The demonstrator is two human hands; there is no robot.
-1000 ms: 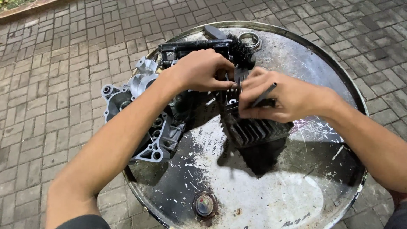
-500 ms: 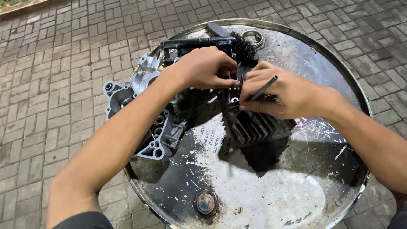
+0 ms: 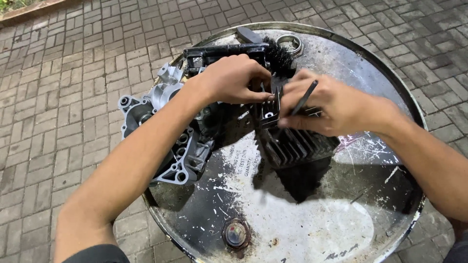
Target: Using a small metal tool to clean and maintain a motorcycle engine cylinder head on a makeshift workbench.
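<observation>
A black finned engine cylinder point(image 3: 295, 143) lies on top of a worn metal drum point(image 3: 375, 63). My left hand point(image 3: 231, 78) rests on the cylinder's top edge, fingers pressing down on it. My right hand point(image 3: 331, 107) grips the cylinder's fins from the right and also pinches a thin dark rod point(image 3: 304, 97) that sticks up between its fingers. A grey cast engine case point(image 3: 168, 126) lies at the drum's left rim, under my left forearm.
A black brush with bristles point(image 3: 280, 56) and a black bar-shaped part point(image 3: 224, 51) lie at the drum's far side, beside a metal ring point(image 3: 291, 45). A bung cap point(image 3: 236, 234) sits near the front rim. Brick paving point(image 3: 63, 87) surrounds the drum.
Both hands stay on the cylinder with only slight shifts. The view has moved a little, so the drum appears slightly lower and to the right.
</observation>
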